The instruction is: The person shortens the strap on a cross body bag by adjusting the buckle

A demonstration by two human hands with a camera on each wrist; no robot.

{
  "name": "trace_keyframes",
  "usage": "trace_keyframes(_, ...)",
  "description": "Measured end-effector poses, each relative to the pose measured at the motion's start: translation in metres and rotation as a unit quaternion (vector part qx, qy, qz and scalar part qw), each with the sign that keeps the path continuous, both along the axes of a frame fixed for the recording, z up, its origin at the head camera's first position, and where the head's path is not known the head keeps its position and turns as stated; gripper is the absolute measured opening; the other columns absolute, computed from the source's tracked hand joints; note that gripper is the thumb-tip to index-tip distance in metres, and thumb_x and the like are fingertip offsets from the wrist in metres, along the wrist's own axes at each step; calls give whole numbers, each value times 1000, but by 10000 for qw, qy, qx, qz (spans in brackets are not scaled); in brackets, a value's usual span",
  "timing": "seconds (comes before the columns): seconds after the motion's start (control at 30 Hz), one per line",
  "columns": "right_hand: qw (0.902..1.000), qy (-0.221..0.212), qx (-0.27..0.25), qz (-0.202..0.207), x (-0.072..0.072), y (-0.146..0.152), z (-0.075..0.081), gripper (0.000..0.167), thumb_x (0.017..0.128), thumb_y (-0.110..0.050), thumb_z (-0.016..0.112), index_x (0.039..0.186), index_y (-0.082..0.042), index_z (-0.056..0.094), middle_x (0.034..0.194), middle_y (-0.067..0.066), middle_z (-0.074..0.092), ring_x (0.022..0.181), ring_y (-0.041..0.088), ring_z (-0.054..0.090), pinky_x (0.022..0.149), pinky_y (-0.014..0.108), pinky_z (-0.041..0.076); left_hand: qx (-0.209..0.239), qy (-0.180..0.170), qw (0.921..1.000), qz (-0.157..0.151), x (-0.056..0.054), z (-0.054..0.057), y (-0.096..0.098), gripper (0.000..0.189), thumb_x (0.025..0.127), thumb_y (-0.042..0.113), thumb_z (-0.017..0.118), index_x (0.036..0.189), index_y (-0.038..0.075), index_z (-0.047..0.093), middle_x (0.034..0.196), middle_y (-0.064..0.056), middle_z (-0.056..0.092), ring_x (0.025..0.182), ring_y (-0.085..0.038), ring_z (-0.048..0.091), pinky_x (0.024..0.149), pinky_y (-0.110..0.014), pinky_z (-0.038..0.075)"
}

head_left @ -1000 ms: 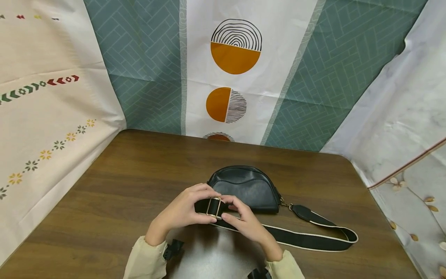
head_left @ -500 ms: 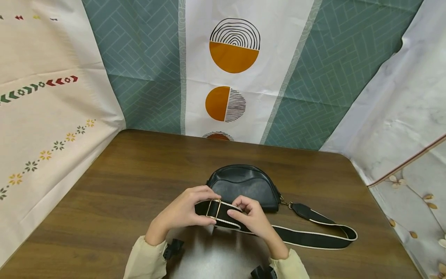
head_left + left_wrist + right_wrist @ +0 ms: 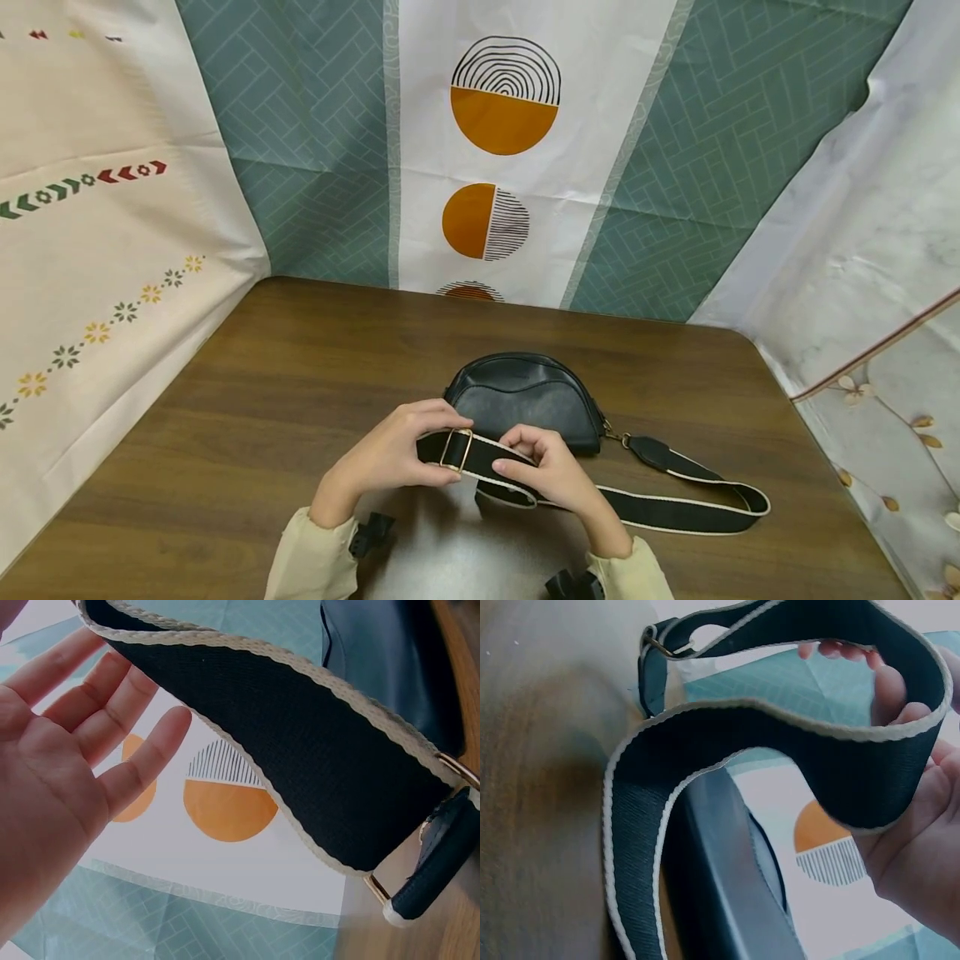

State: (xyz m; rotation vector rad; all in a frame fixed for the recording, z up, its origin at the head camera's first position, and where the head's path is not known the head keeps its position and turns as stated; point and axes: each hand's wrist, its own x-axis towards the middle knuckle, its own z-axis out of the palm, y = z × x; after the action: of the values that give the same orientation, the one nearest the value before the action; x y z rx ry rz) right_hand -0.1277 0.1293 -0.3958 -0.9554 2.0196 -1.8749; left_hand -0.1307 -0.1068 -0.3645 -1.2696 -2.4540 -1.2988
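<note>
A black shoulder strap [image 3: 675,514] with cream edges runs between both hands. My left hand [image 3: 386,450] holds it at the gold slide buckle [image 3: 468,451], the thumb at the lower edge and fingers at the upper. My right hand [image 3: 553,473] pinches the strap just right of the buckle, where a loop of webbing hangs below its fingers. Behind the hands, a black half-moon bag [image 3: 517,400] stands on the table, its lower left hidden by the left hand. In the right wrist view the strap [image 3: 637,825] curves in a wide bend past the right hand's palm [image 3: 915,840].
From the bag's right side, a metal clasp [image 3: 617,438] joins the strap's leather end tab [image 3: 649,456]. The strap's far bend lies on the brown wooden table [image 3: 315,358] at the right. Patterned cloths [image 3: 322,167] hang behind and at both sides.
My right hand has left the buckle and slid right along the strap. A length of webbing now shows between the hands, with a hanging loop. The left hand has stayed at the buckle.
</note>
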Motion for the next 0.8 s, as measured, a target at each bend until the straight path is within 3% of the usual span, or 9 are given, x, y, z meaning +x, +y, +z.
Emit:
trace_keyframes(0.3, 9999, 64, 45, 110, -3, 6, 3, 11, 85, 6, 54, 93, 11, 57, 74, 21, 62, 62, 7, 58, 50, 22, 46, -59, -115, 9999, 81, -2, 4, 4, 44, 69, 17, 75, 109, 5, 61, 98, 4, 57, 85, -8, 52, 72, -32, 46)
trace_keyframes(0.57, 9987, 332, -158, -367, -4, 2, 1, 10, 84, 7, 53, 90, 11, 60, 70, -6, 59, 56, 2, 47, 47, 19, 40, 96, -11, 10000, 4, -2, 6, 6, 39, 69, 13, 75, 104, 5, 63, 98, 3, 59, 86, -9, 53, 72, -30, 46)
trace_keyframes(0.8, 9976, -105, -670, -163, -3, 0, 0, 14, 85, 5, 53, 90, 19, 55, 73, -6, 61, 56, 2, 51, 48, 17, 42, 252, 67, 9996, -79, -2, 7, 7, 38, 67, 10, 76, 103, 3, 64, 96, 2, 59, 85, -9, 54, 71, -31, 47)
